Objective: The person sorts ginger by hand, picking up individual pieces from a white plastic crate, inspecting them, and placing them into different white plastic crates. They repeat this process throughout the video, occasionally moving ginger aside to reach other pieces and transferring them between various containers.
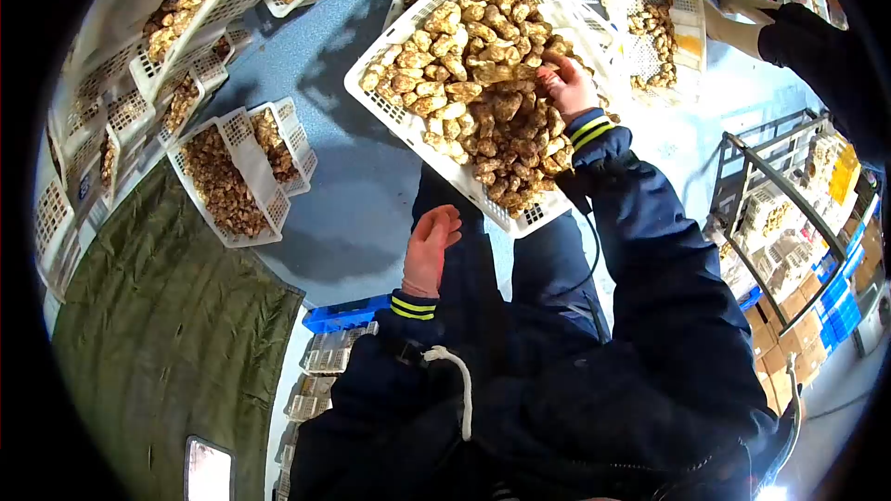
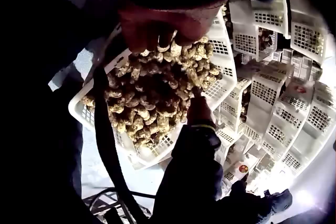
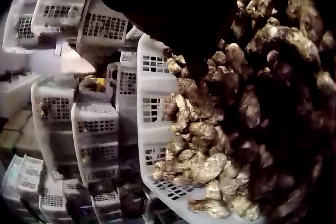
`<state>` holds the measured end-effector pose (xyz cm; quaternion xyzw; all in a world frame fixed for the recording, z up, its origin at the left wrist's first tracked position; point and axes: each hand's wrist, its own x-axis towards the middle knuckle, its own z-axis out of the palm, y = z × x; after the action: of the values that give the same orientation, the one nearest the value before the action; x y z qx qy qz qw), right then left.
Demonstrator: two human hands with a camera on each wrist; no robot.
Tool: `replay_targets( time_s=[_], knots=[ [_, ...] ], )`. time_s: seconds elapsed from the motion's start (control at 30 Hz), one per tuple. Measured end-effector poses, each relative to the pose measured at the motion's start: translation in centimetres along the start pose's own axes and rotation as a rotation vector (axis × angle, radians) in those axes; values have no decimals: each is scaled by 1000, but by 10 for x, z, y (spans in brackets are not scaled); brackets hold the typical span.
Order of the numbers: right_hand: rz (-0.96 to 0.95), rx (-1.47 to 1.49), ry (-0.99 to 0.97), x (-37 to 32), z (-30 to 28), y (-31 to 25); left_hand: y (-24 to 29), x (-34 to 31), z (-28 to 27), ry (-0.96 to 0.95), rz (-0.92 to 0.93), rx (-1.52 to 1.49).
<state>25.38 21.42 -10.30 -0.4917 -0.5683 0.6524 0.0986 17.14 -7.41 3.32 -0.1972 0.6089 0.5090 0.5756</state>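
A white plastic crate (image 1: pixel 394 125) full of brown and cream knobbly mushrooms (image 1: pixel 445 65) stands tilted in front of the person's legs. The right hand (image 1: pixel 568 88) reaches over the crate's right half, its thumb and fingers pinching a long mushroom (image 2: pixel 193 78). Darker mushrooms (image 1: pixel 520 144) lie just below that hand. Held apart from the crate, in front of the left thigh, the left hand (image 1: pixel 430 252) has loosely bent fingers with nothing in them. In the right wrist view, dark sleeve and shadow hide the right hand over the mushrooms (image 3: pixel 210 166).
Smaller crates of mushrooms (image 1: pixel 227 176) sit on the blue floor at left, near a green cloth (image 1: pixel 176 334). Stacked white crates (image 2: pixel 273 87) rise beyond. At right are another crate (image 1: pixel 687 28), a metal-framed cart (image 1: pixel 784 186) and another person's dark sleeve (image 1: pixel 826 65).
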Motion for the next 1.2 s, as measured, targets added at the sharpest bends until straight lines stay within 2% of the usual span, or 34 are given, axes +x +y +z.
replay_targets(
  time_s=[0.03, 0.13, 0.23, 0.3, 0.37, 0.43, 0.5, 0.57, 0.6, 0.63, 0.7, 0.73, 0.77, 0.83, 0.9, 0.97, 1.03, 1.1, 1.13, 1.17, 1.2],
  knots=[
    [306, 324, -1, -21, 7, -49, -2, 1, 0, 1, -9, 25],
    [292, 611, -57, -27, 8, -38, -3, 0, 4, 5, -10, 55],
    [391, 646, 68, -31, 12, -34, -2, 1, 8, 4, 1, 73],
    [448, 758, 10, -37, 9, -44, -3, 1, 12, -1, -2, 87],
    [435, 780, 30, -38, 7, -41, -4, 1, 16, -7, -22, 100],
    [416, 675, -33, -44, 5, -46, -4, 1, 18, -19, -12, 101],
    [350, 419, -121, -51, 5, -46, -5, 2, 19, -29, -3, 99],
    [190, 299, -387, -55, 6, -31, -7, 3, 18, -34, -12, 98],
    [398, -120, -367, -51, 6, -24, -7, 3, 17, -32, -11, 97],
    [160, -334, -376, -50, 7, -40, -8, 3, 16, -26, -19, 90],
    [-139, -643, -117, -33, 15, -49, -7, 3, 16, -18, -30, 76],
    [-122, -640, -84, -22, 20, -52, -5, 2, 16, -19, -30, 69],
    [-217, -879, -22, -9, 29, -54, -5, 1, 14, -19, -32, 64],
    [-272, -845, -22, 9, 51, -58, -9, 3, 6, -28, -15, 43],
    [-218, -1070, -81, 22, 75, -51, -9, 3, 3, -42, 0, 26],
    [-213, -1106, 31, 16, 95, -38, 0, 1, 3, -21, 9, 10],
    [-282, -1034, -140, -7, 97, -37, 3, 4, 0, -29, -3, -24],
    [-371, -903, -403, -30, 86, -42, 2, 5, -4, -34, -18, -56],
    [-316, -773, -319, -32, 82, -41, -2, 8, -8, -34, -17, -32],
    [-412, -983, -224, -19, 71, -55, -3, 8, -8, -29, -20, -7],
    [-253, -1095, -82, -9, 62, -69, -5, 6, -10, -25, -25, -8]
  ],
)
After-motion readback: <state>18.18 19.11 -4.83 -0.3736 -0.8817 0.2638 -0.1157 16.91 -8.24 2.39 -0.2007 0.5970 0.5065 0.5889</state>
